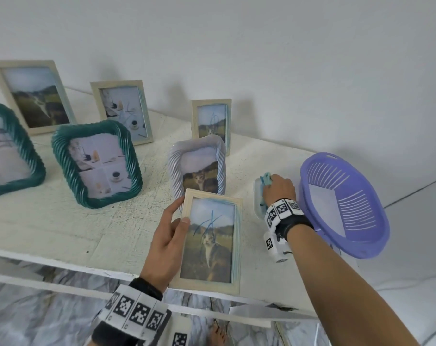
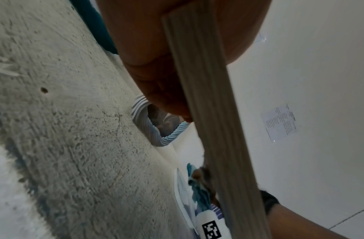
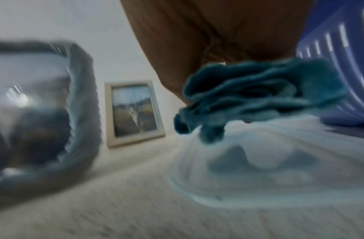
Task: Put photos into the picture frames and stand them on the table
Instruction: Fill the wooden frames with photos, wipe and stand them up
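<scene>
We held the cream frame in our left hand over the near edge of the worktop, thumb on its glass front and fingers wrapped round its left rail, a cat photo already inside. Our right hand was clenched on a teal cloth above a clear plastic tray, just beside the purple basket toward the right edge. 6 filled frames stood along the back, the lilac frame nearest. We judged the frame light and stiff, its glass slippery and breakable, and blue scribbles marked it; gripping both side rails rather than the pane looked safest before standing it up
</scene>
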